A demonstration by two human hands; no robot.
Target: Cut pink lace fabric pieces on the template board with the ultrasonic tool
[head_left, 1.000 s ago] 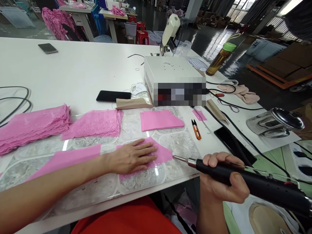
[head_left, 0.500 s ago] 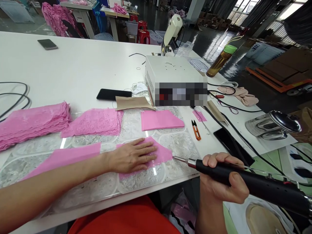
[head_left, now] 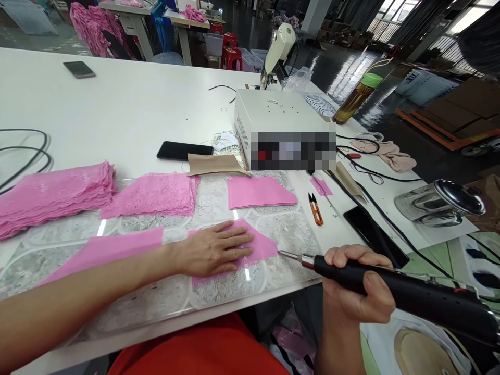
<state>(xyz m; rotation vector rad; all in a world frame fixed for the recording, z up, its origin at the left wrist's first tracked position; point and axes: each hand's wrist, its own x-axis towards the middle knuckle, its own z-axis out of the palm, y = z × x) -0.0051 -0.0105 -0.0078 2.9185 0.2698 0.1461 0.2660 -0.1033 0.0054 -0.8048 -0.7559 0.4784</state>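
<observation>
My left hand (head_left: 213, 250) lies flat with fingers stretched out, pressing a pink fabric piece (head_left: 260, 245) onto the clear-covered, patterned mat (head_left: 287, 229). In my right hand (head_left: 357, 284) is a thick black handheld tool (head_left: 406, 294) with a slim pointed metal tip. The tip is at the right corner of that fabric piece; whether it touches is hard to tell. Another pink piece (head_left: 113, 250) lies partly under my left forearm. Farther back is a neat stack of smooth pink pieces (head_left: 261, 191), with lacy pink stacks (head_left: 156, 195) to its left.
A pale metal box (head_left: 281, 109) with a blurred front stands behind the mat. Orange thread snips (head_left: 315, 209), a black phone (head_left: 371, 234), black cables (head_left: 394, 219) and a steel cup (head_left: 425, 203) lie to the right. A green-capped bottle (head_left: 357, 99) is farther back.
The view has shifted very slightly. Both hands, the tool and the fabric hold almost the same places.
</observation>
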